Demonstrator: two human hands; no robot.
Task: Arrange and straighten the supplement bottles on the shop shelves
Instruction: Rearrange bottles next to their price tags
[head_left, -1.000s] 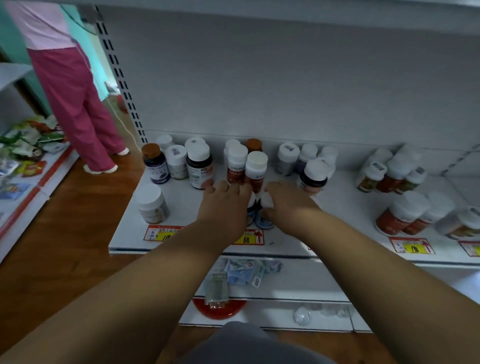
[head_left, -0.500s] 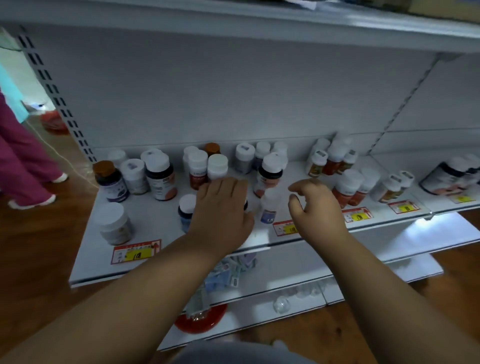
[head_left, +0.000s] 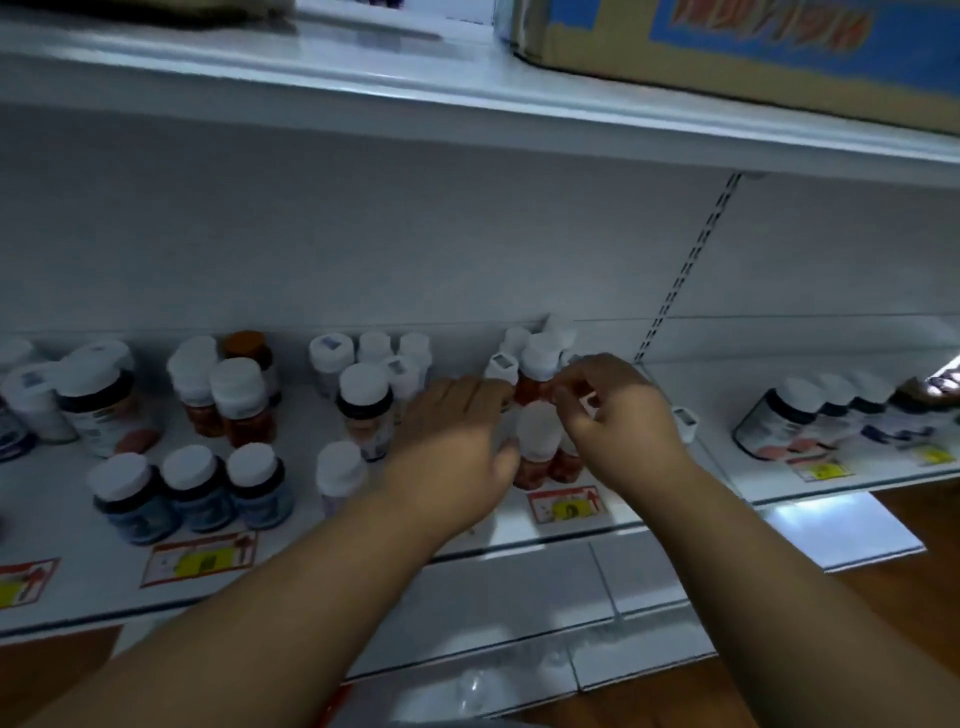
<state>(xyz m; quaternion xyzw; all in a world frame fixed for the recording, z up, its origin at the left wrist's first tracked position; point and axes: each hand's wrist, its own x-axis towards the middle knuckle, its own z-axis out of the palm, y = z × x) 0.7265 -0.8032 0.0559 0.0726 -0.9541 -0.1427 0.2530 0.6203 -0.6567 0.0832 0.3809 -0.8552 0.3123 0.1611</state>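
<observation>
Shop, white shelf of supplement bottles, price tags

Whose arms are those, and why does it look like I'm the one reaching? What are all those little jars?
The picture comes from a camera worn on a person's head, so you see what that person sees: their own two bare arms stretching forward. There is no robot here.

They stand at a white shop shelf full of supplement bottles with white caps. At the front left sit three blue bottles in a row. Behind them stand red-brown ones.

The left hand and the right hand are both at a group of red bottles in the middle. The left hand rests against the side of one. The right hand's fingers are curled by the caps, but the picture is too blurry to say whether they grip one.

The yellow and red stickers, like this tag, are price tags. A cardboard box sits on the shelf above.
</observation>
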